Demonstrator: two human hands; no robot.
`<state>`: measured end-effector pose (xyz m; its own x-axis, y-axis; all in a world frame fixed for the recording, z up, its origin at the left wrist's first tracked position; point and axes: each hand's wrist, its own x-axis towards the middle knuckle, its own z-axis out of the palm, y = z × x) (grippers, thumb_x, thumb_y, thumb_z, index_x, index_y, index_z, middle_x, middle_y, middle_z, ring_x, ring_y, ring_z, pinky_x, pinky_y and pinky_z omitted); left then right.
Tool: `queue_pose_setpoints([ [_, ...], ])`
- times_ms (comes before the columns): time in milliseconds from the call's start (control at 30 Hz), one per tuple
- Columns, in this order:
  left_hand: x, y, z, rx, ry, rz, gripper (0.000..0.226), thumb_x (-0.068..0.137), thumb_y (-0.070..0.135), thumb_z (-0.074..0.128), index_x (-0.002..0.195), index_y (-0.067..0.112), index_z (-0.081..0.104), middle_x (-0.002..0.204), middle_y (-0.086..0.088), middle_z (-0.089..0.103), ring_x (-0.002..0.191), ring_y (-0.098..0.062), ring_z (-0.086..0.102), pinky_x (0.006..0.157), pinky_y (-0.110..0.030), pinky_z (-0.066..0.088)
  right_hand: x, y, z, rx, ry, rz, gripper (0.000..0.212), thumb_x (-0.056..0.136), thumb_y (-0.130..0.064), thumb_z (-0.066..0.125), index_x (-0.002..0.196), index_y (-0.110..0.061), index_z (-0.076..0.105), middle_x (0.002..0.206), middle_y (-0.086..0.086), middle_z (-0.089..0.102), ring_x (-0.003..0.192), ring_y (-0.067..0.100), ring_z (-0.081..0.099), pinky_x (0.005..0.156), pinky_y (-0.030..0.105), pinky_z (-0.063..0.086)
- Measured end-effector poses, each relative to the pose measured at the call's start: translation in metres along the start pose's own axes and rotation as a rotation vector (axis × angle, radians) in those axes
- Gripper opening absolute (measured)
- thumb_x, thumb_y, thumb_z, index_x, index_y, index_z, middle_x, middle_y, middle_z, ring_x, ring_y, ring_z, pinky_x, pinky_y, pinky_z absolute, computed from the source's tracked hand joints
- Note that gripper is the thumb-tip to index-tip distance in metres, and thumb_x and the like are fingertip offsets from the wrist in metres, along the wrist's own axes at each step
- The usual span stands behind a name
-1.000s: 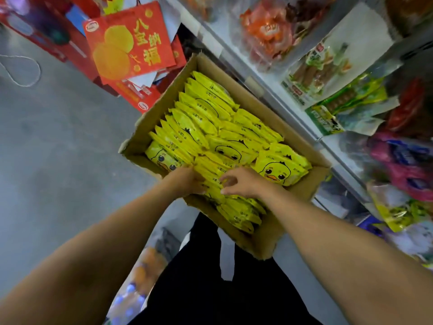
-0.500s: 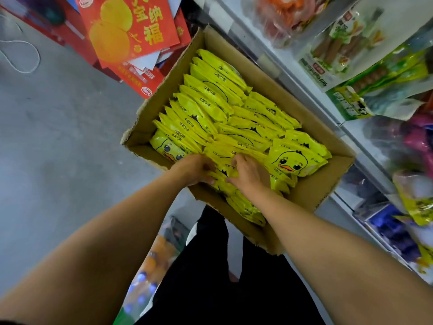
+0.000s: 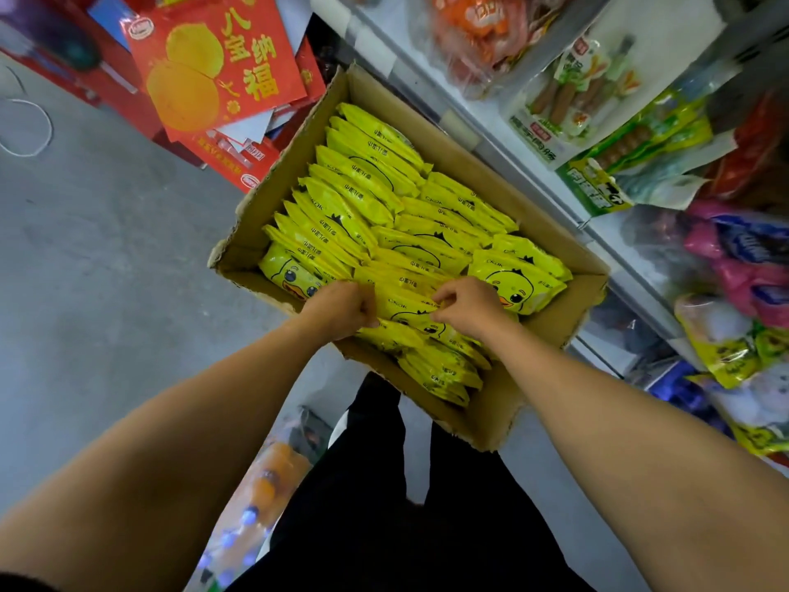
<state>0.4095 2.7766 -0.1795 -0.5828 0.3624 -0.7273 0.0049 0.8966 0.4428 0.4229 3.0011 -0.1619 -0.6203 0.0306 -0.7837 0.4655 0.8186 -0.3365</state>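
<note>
An open cardboard box [image 3: 550,245] sits on the floor in front of me, packed with rows of yellow duck-face snack packets [image 3: 358,194]. My left hand [image 3: 341,307] is at the near left of the box, fingers curled round the left edge of a bunch of packets [image 3: 403,301]. My right hand [image 3: 469,307] grips the same bunch from the right side, fingers curled into it. One packet with the duck face up [image 3: 518,284] lies just right of my right hand.
A shop shelf [image 3: 482,108] with hanging sausage and snack bags runs along the right. Red gift boxes [image 3: 213,66] lean at the back left. Grey concrete floor [image 3: 85,271] spreads to the left. Bottled orange drinks [image 3: 260,493] lie by my legs.
Both hands have lifted slightly and curled tighter on the bunch of packets between them. The view has tilted down a little toward the box.
</note>
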Motion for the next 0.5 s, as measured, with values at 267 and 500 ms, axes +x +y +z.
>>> queue_pose_setpoints([
  [267, -0.028, 0.056, -0.027, -0.415, 0.021, 0.113, 0.009, 0.089, 0.013, 0.065, 0.085, 0.006, 0.063, 0.084, -0.001, 0.053, 0.076, -0.012, 0.049, 0.067, -0.022, 0.039, -0.029, 0.033, -0.06, 0.244, 0.111, -0.001, 0.039, 0.089, -0.025, 0.07, 0.124, -0.012, 0.058, 0.131, 0.01, 0.059, 0.119, 0.023, 0.056, 0.083, 0.024, 0.039],
  [500, -0.056, 0.12, -0.039, -0.681, 0.108, 0.03, 0.018, 0.098, 0.024, 0.053, 0.08, 0.022, 0.049, 0.079, 0.001, 0.045, 0.072, -0.013, 0.038, 0.064, -0.03, 0.029, -0.079, 0.059, -0.116, 0.383, 0.279, -0.077, 0.048, 0.097, -0.034, 0.058, 0.137, -0.011, 0.046, 0.137, 0.009, 0.052, 0.122, 0.025, 0.053, 0.085, 0.032, 0.046],
])
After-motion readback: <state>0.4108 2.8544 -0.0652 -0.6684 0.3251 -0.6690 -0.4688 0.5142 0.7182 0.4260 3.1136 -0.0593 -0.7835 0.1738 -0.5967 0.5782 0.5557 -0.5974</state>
